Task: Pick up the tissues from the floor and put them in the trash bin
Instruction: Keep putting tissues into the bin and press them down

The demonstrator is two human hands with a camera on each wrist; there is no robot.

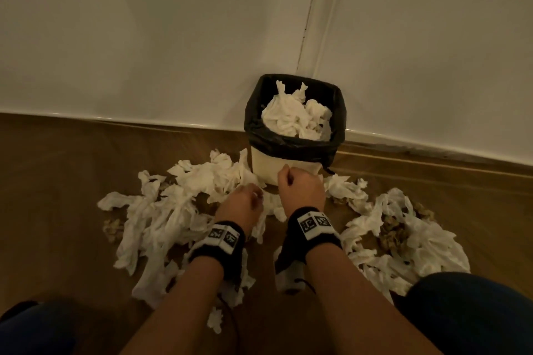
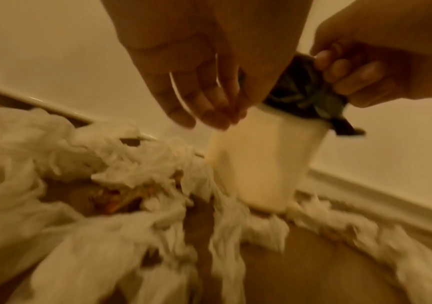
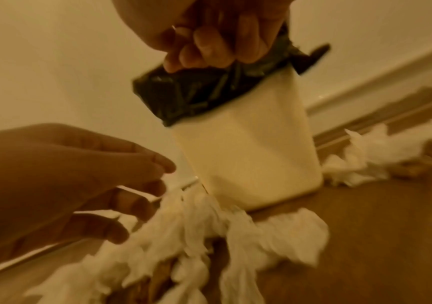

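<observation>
On a wooden floor by a white wall, tissues lie around the trash bin. Your left hand hangs with relaxed fingers, holding nothing; your right hand curls, its grip empty. No legible writing.

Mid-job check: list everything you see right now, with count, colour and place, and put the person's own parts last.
trash bin: one, cream, on the floor against the wall.
bin liner: one, black, folded over the bin rim.
tissues in the bin: a crumpled white heap, count unclear, rising near the rim.
tissues on the floor: many, white, scattered left, right and in front of the bin.
brown scraps: several, among the floor tissues.
floor: brown wood.
wall: white, behind the bin.
wristbands: two, black with white markers.
left hand: empty, fingers relaxed above the tissues.
right hand: fingers curled, in front of the bin; grip unclear.
</observation>
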